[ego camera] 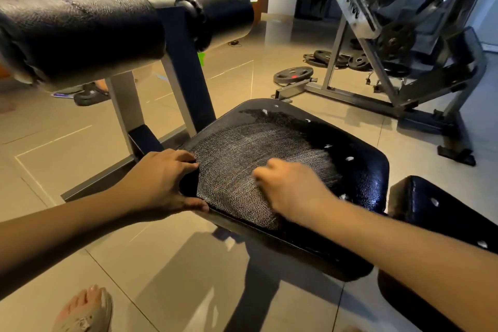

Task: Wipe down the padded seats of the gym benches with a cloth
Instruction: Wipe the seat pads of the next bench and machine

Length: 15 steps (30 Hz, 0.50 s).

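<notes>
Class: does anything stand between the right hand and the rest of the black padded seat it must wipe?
Nothing visible does. The right hand lies on the black padded seat, and only small white flecks dot the pad beyond.

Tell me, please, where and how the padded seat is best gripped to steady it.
Grip the padded seat at its left edge, coming from the left, as the left hand does. The thick rim stands free over open floor there, so a hand can wrap it. The right side sits close to a second pad.
</notes>
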### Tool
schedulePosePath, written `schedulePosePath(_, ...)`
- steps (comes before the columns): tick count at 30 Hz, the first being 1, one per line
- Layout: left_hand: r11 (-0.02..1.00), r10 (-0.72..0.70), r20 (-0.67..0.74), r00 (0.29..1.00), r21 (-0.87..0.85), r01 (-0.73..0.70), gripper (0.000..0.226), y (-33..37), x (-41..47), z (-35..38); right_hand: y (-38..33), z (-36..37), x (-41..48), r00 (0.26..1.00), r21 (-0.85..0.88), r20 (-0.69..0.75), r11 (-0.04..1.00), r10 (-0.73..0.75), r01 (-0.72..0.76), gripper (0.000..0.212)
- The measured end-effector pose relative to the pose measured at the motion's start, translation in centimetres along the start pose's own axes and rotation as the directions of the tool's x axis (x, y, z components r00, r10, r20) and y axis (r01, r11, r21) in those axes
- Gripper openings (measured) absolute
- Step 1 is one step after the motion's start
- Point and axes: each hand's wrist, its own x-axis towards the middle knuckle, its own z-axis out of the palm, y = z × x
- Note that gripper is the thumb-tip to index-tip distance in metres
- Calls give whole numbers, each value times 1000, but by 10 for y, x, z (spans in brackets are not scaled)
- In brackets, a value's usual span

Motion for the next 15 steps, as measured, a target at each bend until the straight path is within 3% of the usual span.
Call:
schedulePosePath(3,999,-14,-8,1000,-30,14,126,1,-1,2,86,-6,1,933,-113,-9,927,359,-358,21)
schedulePosePath(5,999,-22,-9,1000,-33,22,125,1,0,4,102,-3,-1,903,-156,-72,889,425,-431,19)
schedulePosePath(8,999,-34,-19,999,-42,33,123,2,-1,4,39,1,14,952,-78,-54,949,302,-305,16)
schedulePosePath(10,998,-45,-7,999,-52,44,117,5,-3,4,-17,1,20,995,24,-26,995,100,-100,14)
schedulePosePath(13,996,-73,32,997,-44,74,104,10,-3,3,-60,3,5,981,103,-34,975,-193,195,13)
schedulePosePath(15,996,-85,47,995,-37,87,101,11,-3,4,-40,3,0,981,107,-68,976,-183,189,14)
